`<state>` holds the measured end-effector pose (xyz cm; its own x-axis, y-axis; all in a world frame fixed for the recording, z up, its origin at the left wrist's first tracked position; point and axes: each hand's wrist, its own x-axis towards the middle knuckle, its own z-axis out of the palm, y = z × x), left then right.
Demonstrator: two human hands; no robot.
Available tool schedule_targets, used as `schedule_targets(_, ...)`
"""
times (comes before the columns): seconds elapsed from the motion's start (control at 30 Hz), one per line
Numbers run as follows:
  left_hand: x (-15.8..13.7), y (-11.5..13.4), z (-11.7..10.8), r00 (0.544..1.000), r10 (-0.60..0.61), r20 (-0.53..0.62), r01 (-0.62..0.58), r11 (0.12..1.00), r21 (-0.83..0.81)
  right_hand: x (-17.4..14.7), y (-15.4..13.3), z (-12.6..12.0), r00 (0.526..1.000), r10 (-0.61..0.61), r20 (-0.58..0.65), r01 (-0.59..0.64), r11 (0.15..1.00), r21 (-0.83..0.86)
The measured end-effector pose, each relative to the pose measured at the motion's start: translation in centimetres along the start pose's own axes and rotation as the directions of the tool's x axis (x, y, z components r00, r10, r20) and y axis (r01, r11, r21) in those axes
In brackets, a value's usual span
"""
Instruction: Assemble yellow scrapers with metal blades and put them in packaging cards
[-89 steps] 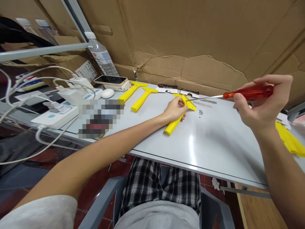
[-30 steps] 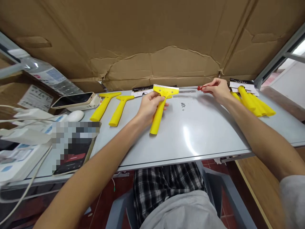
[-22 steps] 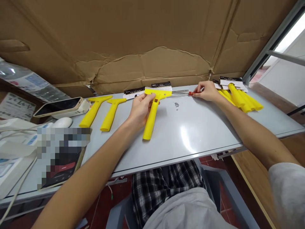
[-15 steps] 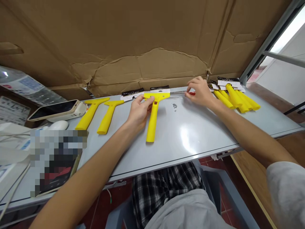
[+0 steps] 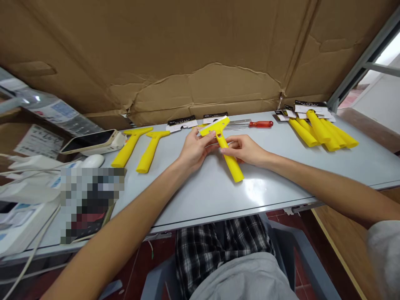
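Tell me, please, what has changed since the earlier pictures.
The right hand has let go of the red screwdriver, which lies on the table, and taken hold of the yellow scraper by its handle, whose end has swung right. Unchanged: the left hand's hold near the head, the two scrapers on the left and the bunch on the right.

No readable lettering anywhere.

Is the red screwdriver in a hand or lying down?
Lying down: the screwdriver is on the table; left hand and right hand hold a yellow scraper.
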<state>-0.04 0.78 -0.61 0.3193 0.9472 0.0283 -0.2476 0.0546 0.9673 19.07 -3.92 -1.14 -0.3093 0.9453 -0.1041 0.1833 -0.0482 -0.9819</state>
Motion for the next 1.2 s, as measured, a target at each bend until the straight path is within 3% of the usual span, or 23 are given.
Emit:
schedule_targets(0.07,0.5,0.2,-0.4,0.999,-0.022,0.031,0.021,0.999,0.044,0.2,0.0,-0.4,1.000,0.013,0.002,-0.013,0.999,0.042)
schedule_targets(0.13,1.4,0.7,-1.5,0.999,-0.021,-0.043,0.025,0.994,0.110,0.4,0.2,-0.6,1.000,0.015,-0.014,-0.014,0.997,0.081)
schedule_targets(0.23,3.6,1.6,-4.9,0.949,0.192,-0.250,-0.097,0.932,0.349,0.6,0.5,-0.9,0.999,0.010,-0.034,-0.005,0.988,0.154)
schedule_targets(0.33,5.4,2.4,-9.4,0.804,0.500,-0.322,-0.124,0.670,0.732,0.7,0.7,-1.1,0.999,0.017,-0.043,-0.009,0.984,0.179)
schedule_targets(0.4,6.1,2.5,-11.8,0.775,0.568,-0.278,-0.032,0.474,0.880,0.8,0.7,-1.2,0.999,0.023,-0.046,-0.015,0.985,0.174)
schedule_targets(0.53,6.5,1.8,-13.6,0.811,0.536,-0.236,0.102,0.267,0.958,0.8,0.9,-1.2,0.999,0.017,-0.036,-0.011,0.985,0.170)
schedule_targets(0.77,6.4,0.8,-13.3,0.867,0.432,-0.247,0.229,0.095,0.969,0.6,0.8,-1.2,1.000,0.002,-0.017,0.001,0.990,0.139)
schedule_targets(0.93,6.4,0.6,-13.1,0.887,0.402,-0.226,0.217,0.068,0.974,0.6,0.5,-1.2,1.000,0.013,-0.008,-0.012,0.992,0.129)
schedule_targets(1.2,6.4,0.9,-13.0,0.875,0.420,-0.241,0.228,0.083,0.970,0.5,0.4,-1.2,1.000,0.025,-0.009,-0.024,0.994,0.103)
